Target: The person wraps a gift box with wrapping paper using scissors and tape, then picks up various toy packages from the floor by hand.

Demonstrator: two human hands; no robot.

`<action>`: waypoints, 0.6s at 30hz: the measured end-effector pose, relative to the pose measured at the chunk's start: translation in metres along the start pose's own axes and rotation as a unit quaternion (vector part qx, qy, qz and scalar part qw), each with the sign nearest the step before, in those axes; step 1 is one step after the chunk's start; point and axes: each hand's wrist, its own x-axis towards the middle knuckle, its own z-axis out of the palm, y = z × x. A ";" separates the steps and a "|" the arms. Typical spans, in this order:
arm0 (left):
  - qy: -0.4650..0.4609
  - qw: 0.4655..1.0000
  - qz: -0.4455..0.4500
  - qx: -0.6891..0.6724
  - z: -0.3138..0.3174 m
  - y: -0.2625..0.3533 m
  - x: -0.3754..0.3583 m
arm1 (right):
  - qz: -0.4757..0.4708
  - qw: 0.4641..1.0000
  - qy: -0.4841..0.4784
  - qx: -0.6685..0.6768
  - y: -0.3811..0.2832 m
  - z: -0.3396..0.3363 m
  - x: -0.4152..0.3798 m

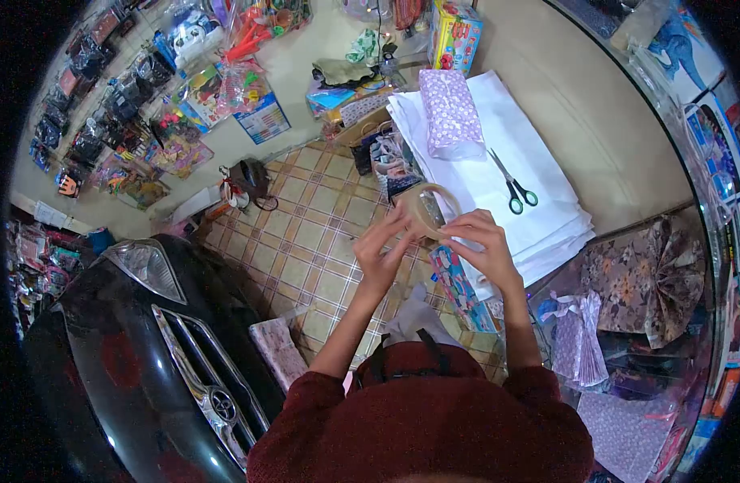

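Observation:
Both hands hold a roll of clear tape (419, 211) in front of my body. The fingers of my left hand (383, 245) are closed on its left side. My right hand (483, 241) pinches at its lower right edge. Beyond the roll, a purple flowered wrapped package (450, 113) lies on a stack of white paper sheets (539, 169). Scissors with green and black handles (513, 184) rest on the paper, right of the package.
A black car front (136, 346) stands at the left. Purple gift bags (575, 338) and a brown flowered bag (648, 282) are at the right. A colourful box (457, 36) stands at the back; hanging goods cover the left wall.

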 end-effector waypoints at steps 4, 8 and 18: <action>0.000 0.992 -0.058 -0.113 0.017 -0.014 0.011 | 0.009 1.000 0.020 0.008 0.013 0.003 0.009; -0.016 0.930 -0.134 -0.342 0.042 -0.023 0.037 | 0.039 0.992 0.020 0.116 0.019 0.002 0.019; -0.150 0.921 -0.142 -0.331 0.056 -0.007 0.075 | 0.044 0.984 -0.073 0.155 0.037 -0.019 0.037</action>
